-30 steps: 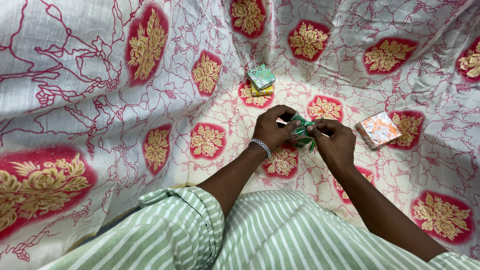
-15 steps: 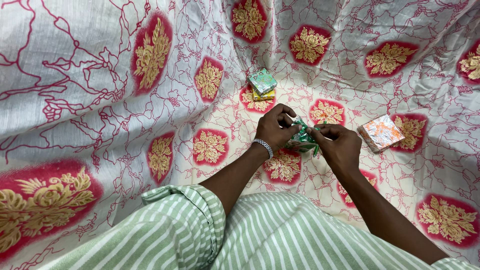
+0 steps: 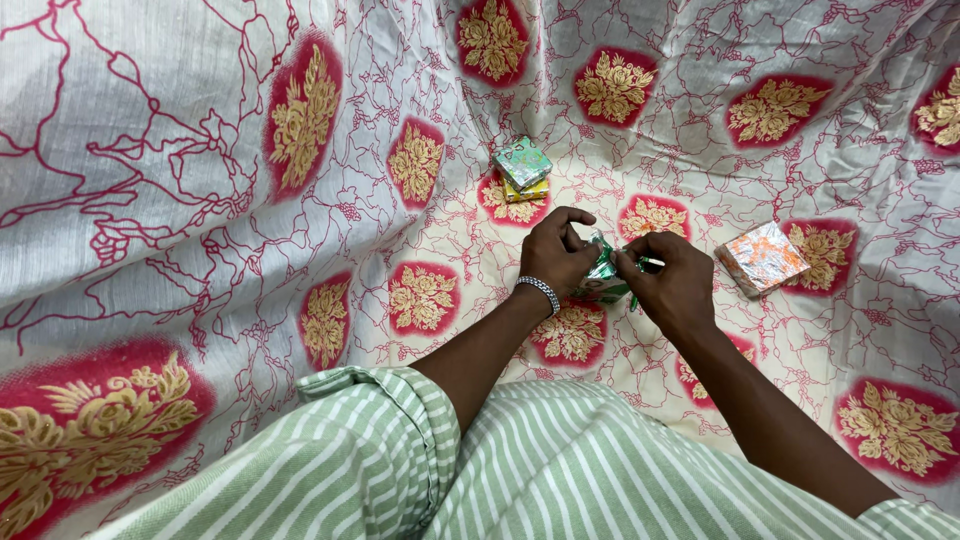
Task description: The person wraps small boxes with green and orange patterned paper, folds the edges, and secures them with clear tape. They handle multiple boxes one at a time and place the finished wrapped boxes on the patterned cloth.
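Both hands have drawn closer together over half a second. Left hand [image 3: 556, 252] and right hand [image 3: 672, 280] pinch a small green foil-wrapped parcel [image 3: 604, 275] between fingertips, just above the patterned cloth [image 3: 200, 150]. Judged light, crinkly, slippery, easily creased; best held at the folded corners. Far: stacked green and yellow parcels [image 3: 524, 167]. Right: orange parcel [image 3: 761, 258].

All I can see around the scene is a cream cloth printed with crimson vine lines and red-and-gold flower medallions [image 3: 150, 150], spread flat below and rising in wrinkled folds at the back and both sides. Soft, even light falls across it.
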